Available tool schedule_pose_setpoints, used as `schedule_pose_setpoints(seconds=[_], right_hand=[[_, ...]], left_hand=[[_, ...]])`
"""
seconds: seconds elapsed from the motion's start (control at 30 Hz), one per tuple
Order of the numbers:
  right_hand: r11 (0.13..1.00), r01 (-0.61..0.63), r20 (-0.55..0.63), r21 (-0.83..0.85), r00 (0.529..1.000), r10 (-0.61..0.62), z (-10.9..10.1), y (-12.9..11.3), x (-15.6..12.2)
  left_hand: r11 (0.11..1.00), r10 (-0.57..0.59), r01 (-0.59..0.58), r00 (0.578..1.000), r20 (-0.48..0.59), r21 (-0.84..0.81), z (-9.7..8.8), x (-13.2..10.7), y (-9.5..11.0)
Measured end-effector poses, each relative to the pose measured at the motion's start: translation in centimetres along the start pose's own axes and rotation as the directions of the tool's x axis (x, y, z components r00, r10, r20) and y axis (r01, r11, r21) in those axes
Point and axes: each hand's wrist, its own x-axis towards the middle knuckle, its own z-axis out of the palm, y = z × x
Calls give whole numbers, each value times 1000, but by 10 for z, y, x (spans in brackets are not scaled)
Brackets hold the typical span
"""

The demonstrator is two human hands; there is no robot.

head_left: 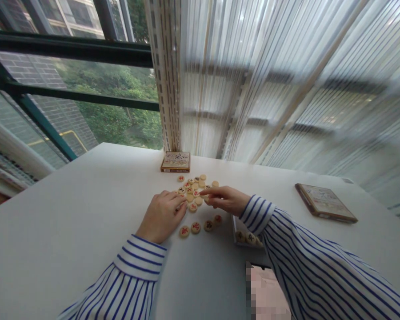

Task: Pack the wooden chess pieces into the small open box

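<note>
Round wooden Chinese chess pieces point(193, 207) with red or black characters lie in a loose cluster on the white table; some show blank faces. My left hand point(162, 215) rests at the cluster's left edge, palm down, fingers loosely bent over the pieces there. From the right, my right hand point(228, 200) reaches in with its index finger stretched out, touching or just above a red-marked piece point(196, 194). What lies under its other fingers is hidden. Nearer me, several pieces point(195, 227) form a loose row. Neither hand visibly lifts a piece.
An open box tray point(240, 243) holding pieces sits partly under my right forearm. One flat box point(175, 162) lies behind the cluster, another point(326, 202) at the right. A pixelated pinkish object point(270, 293) is at the near edge. Curtain point(220, 89) and windows border the white table point(70, 213).
</note>
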Motion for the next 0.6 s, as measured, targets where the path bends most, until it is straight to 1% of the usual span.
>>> schedule_pose_setpoints(seconds=[0.07, 0.1, 0.17, 0.23, 0.3, 0.37, 0.43, 0.47, 0.5, 0.6], right_hand=[[968, 4, 47, 253, 999, -17, -4, 2, -3], [947, 0, 59, 322, 998, -20, -6, 3, -4], [920, -6, 68, 391, 997, -22, -7, 5, -5], [919, -6, 60, 394, 998, -19, -6, 7, -4], [955, 0, 22, 298, 1000, -7, -3, 8, -3], [998, 5, -41, 65, 999, -2, 0, 6, -2], [985, -2, -86, -173, 996, -13, 2, 4, -2], [968, -9, -94, -251, 995, -15, 3, 3, -2], [954, -18, -94, -299, 995, -11, 4, 3, -2], [928, -42, -86, -370, 996, 11, 6, 2, -2]], left_hand=[[1000, 6, -6, 1000, -15, 2, 1, 0, 0], [1000, 11, -11, 1000, -21, 2, 1, 0, 0], [1000, 17, -17, 1000, -25, 1, 3, -1, -1], [1000, 18, -18, 1000, -21, -3, 3, -1, -1], [1000, 13, -13, 1000, -15, -8, 3, -1, -1], [1000, 11, -11, 1000, -6, -9, 2, -1, 0], [1000, 9, -9, 1000, 7, -8, 2, 0, 0], [1000, 7, -7, 1000, 11, -7, 2, 0, 0], [1000, 7, -7, 1000, 16, -7, 3, 0, 0], [1000, 4, -4, 1000, 26, 0, 3, -1, 0]])
